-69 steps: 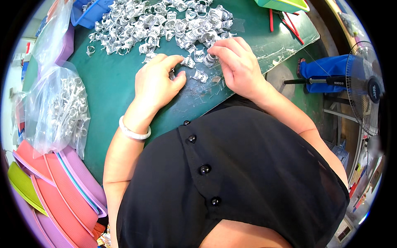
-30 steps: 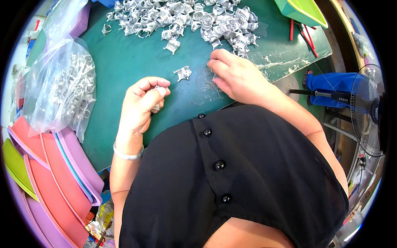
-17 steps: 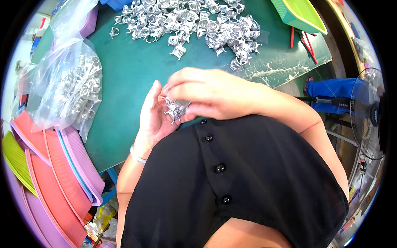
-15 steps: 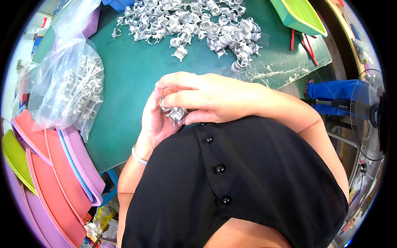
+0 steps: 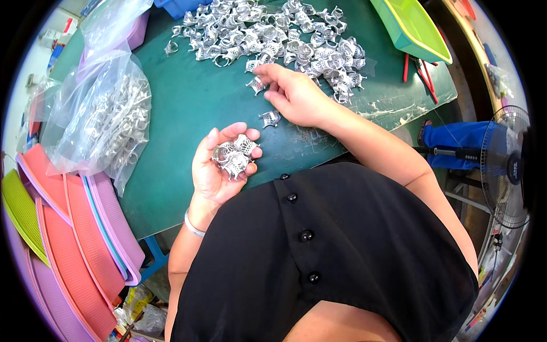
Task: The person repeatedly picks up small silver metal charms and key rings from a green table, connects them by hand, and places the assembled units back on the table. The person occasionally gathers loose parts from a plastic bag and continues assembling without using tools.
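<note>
Head view, left hand [image 5: 212, 178] cupping silver rings [image 5: 234, 159], right hand [image 5: 299, 98] at a ring [image 5: 256, 85] by the pile's [image 5: 262, 40] edge, grip unclear, green surface [image 5: 176, 117] stretching left to plastic bag [image 5: 65, 128]

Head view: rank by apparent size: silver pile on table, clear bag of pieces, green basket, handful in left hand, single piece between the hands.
1. Silver pile and clear bag: look alike, not ranked
2. Green basket, cut off by the frame
3. Handful in left hand
4. Single piece
</note>
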Demonstrator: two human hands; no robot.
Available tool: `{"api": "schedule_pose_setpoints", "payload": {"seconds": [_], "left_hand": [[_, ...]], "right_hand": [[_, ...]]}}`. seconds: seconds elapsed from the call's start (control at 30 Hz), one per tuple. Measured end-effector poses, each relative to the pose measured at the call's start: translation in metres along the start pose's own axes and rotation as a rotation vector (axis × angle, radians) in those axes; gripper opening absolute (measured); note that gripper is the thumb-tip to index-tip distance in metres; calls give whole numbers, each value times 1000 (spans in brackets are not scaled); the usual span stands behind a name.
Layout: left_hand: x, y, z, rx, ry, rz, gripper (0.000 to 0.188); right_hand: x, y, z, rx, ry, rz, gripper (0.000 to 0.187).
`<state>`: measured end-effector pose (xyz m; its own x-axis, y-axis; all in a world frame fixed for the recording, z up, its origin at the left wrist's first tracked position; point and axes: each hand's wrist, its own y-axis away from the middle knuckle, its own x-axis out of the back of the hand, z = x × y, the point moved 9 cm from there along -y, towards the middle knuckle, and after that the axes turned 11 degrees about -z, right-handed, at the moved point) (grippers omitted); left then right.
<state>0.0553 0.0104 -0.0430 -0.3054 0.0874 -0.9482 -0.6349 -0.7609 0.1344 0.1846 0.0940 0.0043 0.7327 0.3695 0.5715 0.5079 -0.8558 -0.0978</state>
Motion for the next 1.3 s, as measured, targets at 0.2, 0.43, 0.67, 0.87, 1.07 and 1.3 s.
{"api": "schedule_pose_setpoints", "payload": {"seconds": [0.2,0.43,0.67,0.87,1.07,1.3], "left_hand": [[4,3,8,-59,4,28,44],[10,4,10,-82,17,77,44],[-14,5,10,-74,-36,113,47],[-36,17,77,-374,-78,59,37],[-107,51,215,-742,-367,53,34],[-119,132,361,-1060,-1427,788,31]], "right_hand": [[-15,13,-33,199,212,-257,48],[-19,20,-42,279,227,-269,40],[-22,-3,-132,516,122,-317,45],[-34,-41,-174,735,163,-174,38],[-12,-104,-251,922,200,59,42],[59,-108,-243,933,151,250,21]]}}
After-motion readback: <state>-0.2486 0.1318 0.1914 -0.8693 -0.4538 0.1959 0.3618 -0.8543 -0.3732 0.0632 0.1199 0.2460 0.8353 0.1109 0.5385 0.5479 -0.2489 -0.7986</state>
